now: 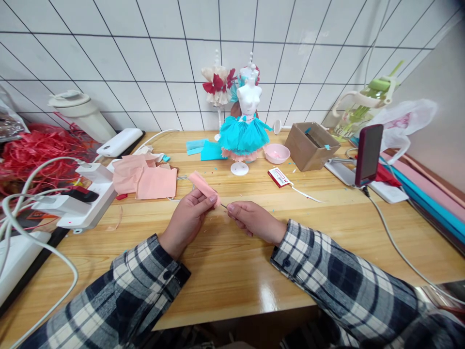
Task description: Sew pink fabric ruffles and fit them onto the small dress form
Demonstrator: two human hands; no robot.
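Observation:
My left hand (187, 218) is closed on a folded strip of pink crepe paper (203, 185), held a little above the wooden table (232, 271). My right hand (254, 220) pinches a thin needle (223, 206) whose tip touches the lower end of the pink strip. Both hands are near the middle of the table, in plaid sleeves. Behind them stands a small white mannequin (249, 99) wearing a turquoise paper skirt (242, 135) with a pink fringe under it.
Loose pink paper sheets (145, 179) lie at the left, beside a white power strip (87, 203) with cables. A pink bowl (276, 153), a cardboard box (311, 145), a small red and white packet (279, 176) and a phone on a stand (368, 154) sit at the right. Red raffia (36, 155) piles up far left.

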